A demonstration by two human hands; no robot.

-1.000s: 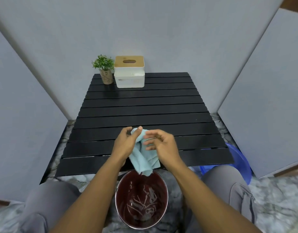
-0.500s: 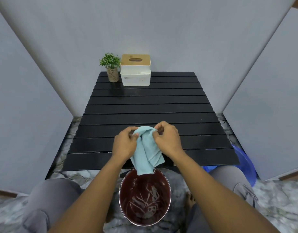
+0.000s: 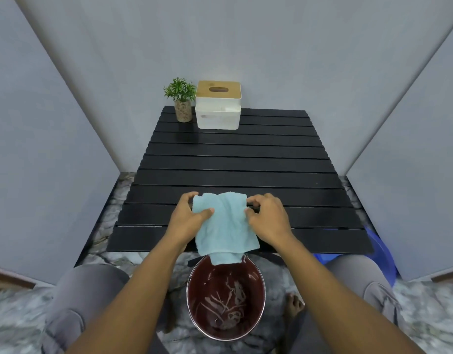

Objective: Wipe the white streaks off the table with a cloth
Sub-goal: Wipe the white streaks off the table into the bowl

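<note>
Left hand (image 3: 188,221) and right hand (image 3: 268,221) each hold a pinching grip on the cloth's (image 3: 224,226) top corners, spread above the counter's (image 3: 235,172) near edge, its lower end over the bucket (image 3: 256,325).

Black slatted table (image 3: 235,159) – plant (image 3: 181,98), tissue box (image 3: 217,108)

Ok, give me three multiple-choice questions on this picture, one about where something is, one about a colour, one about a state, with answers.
1. Where does the potted plant stand?
A. left of the tissue box
B. right of it
C. on the floor

2. What colour is the cloth?
A. red
B. light blue
C. yellow

3. How is the cloth held?
A. by the left hand only
B. lying untouched
C. by both the left hand and the right hand

Answers: A, the plant is beside the box's left side on the table; B, it is pale blue; C, each hand pinches a top corner.
</note>
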